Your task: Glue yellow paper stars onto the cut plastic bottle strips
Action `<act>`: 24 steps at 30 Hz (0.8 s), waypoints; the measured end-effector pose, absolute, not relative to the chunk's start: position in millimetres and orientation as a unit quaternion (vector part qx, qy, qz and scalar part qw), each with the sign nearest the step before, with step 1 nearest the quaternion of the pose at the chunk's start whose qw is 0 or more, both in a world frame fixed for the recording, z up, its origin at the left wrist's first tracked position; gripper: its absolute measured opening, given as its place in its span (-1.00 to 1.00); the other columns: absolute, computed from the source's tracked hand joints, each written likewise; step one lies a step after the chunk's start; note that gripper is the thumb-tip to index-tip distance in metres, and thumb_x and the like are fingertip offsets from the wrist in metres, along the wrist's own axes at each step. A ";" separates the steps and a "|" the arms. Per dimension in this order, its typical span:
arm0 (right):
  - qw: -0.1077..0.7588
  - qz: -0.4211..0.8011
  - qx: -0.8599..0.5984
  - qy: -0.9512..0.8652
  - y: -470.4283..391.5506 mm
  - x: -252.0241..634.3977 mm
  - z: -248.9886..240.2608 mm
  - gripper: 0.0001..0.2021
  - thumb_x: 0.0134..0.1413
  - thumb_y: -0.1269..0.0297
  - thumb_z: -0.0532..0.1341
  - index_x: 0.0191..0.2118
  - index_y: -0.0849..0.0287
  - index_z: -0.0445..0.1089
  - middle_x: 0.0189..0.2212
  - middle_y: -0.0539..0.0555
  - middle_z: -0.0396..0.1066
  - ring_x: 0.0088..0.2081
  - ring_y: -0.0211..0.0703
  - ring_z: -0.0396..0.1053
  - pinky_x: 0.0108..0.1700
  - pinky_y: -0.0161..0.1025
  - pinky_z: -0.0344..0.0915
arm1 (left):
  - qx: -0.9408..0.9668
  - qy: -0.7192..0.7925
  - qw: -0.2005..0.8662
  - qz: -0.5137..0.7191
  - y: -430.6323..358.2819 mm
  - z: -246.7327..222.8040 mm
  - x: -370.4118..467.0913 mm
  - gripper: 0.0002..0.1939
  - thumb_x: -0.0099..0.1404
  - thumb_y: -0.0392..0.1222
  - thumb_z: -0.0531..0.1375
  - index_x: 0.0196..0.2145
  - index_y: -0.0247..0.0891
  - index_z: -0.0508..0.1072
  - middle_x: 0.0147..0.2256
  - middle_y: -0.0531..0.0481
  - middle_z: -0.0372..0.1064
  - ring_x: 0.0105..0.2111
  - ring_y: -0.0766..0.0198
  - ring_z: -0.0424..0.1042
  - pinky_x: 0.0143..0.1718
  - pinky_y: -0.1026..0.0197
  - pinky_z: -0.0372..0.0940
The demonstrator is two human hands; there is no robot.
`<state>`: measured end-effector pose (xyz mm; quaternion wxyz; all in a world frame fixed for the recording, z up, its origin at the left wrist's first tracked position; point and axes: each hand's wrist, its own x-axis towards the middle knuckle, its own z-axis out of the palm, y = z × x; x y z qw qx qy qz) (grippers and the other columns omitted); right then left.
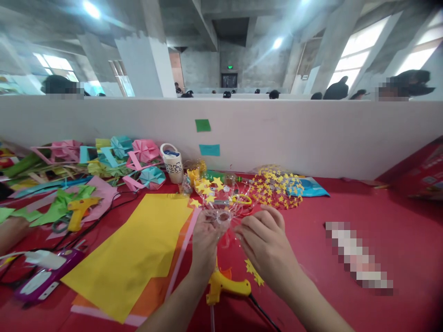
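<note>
My left hand (204, 237) is closed on a cut clear plastic bottle piece (224, 216), with its round ring facing me. Thin clear strips fan out from the ring, and yellow paper stars (207, 186) show at the far ends of some. To the right of the ring, my right hand (265, 235) has its fingers curled and pinched by the strips; what lies between the fingertips is too small to make out. Below both hands lies a yellow glue gun (226, 287) with a clear glue stick in it. Loose yellow stars (254, 272) lie under my right hand.
Yellow paper sheets (138, 249) over orange and pink ones lie left. Beyond are a second glue gun (79, 213), a purple power strip (48, 276), folded paper flowers (145, 152) and a white cup (172, 163). A star-covered clear bundle (277, 186) sits behind; another person's arm (14, 234) reaches in.
</note>
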<state>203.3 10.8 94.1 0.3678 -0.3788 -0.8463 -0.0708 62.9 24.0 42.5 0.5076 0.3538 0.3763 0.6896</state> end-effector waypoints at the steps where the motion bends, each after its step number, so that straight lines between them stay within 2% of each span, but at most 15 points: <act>1: 0.363 -0.080 -0.379 -0.848 12.1 202.7 90.6 -0.83 0.16 0.46 0.12 -0.38 0.08 0.38 -0.44 -0.07 0.40 -0.30 -0.19 0.27 0.14 0.00 -0.04 | 0.361 0.370 0.510 0.688 23.7 41.7 62.9 -0.70 0.05 -0.29 0.32 -0.25 -0.23 0.35 -0.28 0.01 0.43 -0.29 0.30 0.41 -0.17 0.23 0.28; 6: 0.352 -0.099 -0.373 -0.853 16.0 202.0 83.9 -0.84 0.13 0.47 0.13 -0.42 0.09 0.36 -0.48 -0.05 0.36 -0.30 -0.17 0.24 0.13 0.00 -0.05 | 0.367 0.345 0.521 0.689 26.3 35.8 63.8 -0.74 0.08 -0.27 0.30 -0.26 -0.24 0.34 -0.31 0.01 0.44 -0.32 0.30 0.42 -0.22 0.25 0.28; 10: 0.391 -0.050 -0.378 -0.838 13.5 206.4 96.2 -0.88 0.17 0.41 0.14 -0.36 0.12 0.39 -0.42 -0.02 0.39 -0.31 -0.17 0.22 0.04 -0.04 0.02 | 0.368 0.360 0.523 0.680 29.5 36.8 63.4 -0.69 0.03 -0.27 0.33 -0.26 -0.23 0.35 -0.31 0.03 0.44 -0.30 0.30 0.43 -0.18 0.24 0.28; 15: 0.428 0.015 -0.393 -0.814 10.2 213.7 107.8 -0.92 0.11 0.38 0.20 -0.26 0.10 0.43 -0.35 0.02 0.40 -0.24 -0.12 0.23 -0.09 -0.10 0.10 | 0.356 0.368 0.533 0.674 27.6 43.0 64.4 -0.65 -0.02 -0.24 0.35 -0.26 -0.20 0.35 -0.29 0.04 0.44 -0.33 0.31 0.44 -0.21 0.23 0.30; 24: 0.442 0.082 -0.399 -0.799 3.5 219.8 113.2 -0.87 0.13 0.36 0.17 -0.20 0.09 0.41 -0.27 0.06 0.38 -0.17 -0.08 0.26 -0.08 -0.08 0.14 | 0.342 0.377 0.528 0.680 29.6 38.8 61.7 -0.60 -0.04 -0.24 0.36 -0.23 -0.20 0.33 -0.26 0.00 0.46 -0.26 0.24 0.47 -0.16 0.18 0.32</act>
